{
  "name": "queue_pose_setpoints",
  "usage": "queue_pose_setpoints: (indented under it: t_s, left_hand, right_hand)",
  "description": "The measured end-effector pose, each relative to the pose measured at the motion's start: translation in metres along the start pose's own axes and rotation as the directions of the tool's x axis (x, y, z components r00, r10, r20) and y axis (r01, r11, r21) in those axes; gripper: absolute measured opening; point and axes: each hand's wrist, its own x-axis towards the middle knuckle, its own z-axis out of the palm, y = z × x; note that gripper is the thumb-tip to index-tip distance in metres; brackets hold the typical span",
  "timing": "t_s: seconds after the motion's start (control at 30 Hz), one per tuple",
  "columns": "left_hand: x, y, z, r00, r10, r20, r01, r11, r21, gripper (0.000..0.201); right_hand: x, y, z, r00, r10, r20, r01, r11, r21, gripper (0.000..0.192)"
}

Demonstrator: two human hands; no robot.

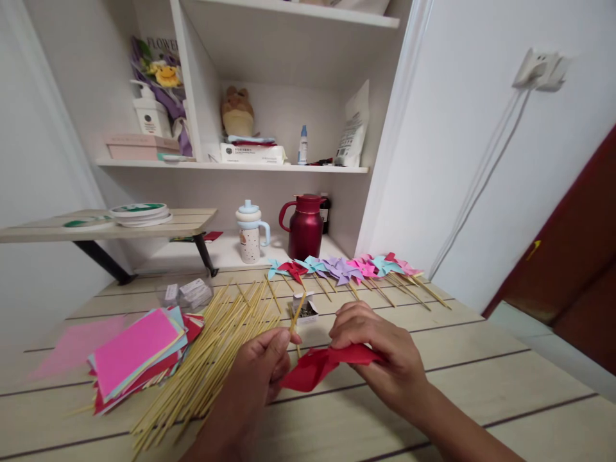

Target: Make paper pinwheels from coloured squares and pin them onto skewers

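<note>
My left hand [269,359] pinches a thin wooden stick [298,311], which slants up from between thumb and fingers. My right hand [380,353] is closed around a red paper pinwheel [308,373], its folded blades sticking out toward my left hand. The stick and the red paper are close together, but I cannot tell whether they are joined. Just beyond my hands stands a small open box [307,308] of tiny metal pins. To the left lies a loose heap of wooden sticks [206,366], beside a stack of coloured paper sheets [137,350].
Finished pinwheels [341,269] on sticks lie in a row along the table's back. Behind them stand a speckled cup [249,237] and a red thermos jug [306,231]. Small boxes [195,292] sit at left, near a raised wooden stand [192,221] with tape rolls [140,215].
</note>
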Motion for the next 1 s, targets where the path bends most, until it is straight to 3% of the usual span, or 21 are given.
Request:
queue_pose_setpoints:
  t_s: [0.33,0.47,0.67,1.0]
  left_hand:
    - [-0.004,0.0,0.005,0.998,-0.047,0.029,0.045,0.996,0.079,0.038]
    - [0.004,-0.004,0.002,0.998,0.055,0.035,-0.059,0.99,0.124,0.041]
    - [-0.001,0.002,0.001,0.965,0.261,0.029,-0.261,0.939,0.223,0.026]
    - [-0.004,0.004,0.002,0.94,0.334,0.068,-0.335,0.871,0.358,0.025]
  right_hand:
    - [0.004,-0.004,-0.001,0.999,-0.02,-0.04,0.019,1.0,-0.019,0.012]
    - [0.005,-0.004,-0.002,0.999,-0.016,-0.044,0.015,1.0,-0.026,0.01]
    - [0.005,-0.003,-0.002,0.998,-0.027,-0.061,0.027,1.0,-0.014,0.009]
    - [0.004,-0.003,-0.003,0.995,-0.012,-0.104,0.01,1.0,-0.019,0.007]
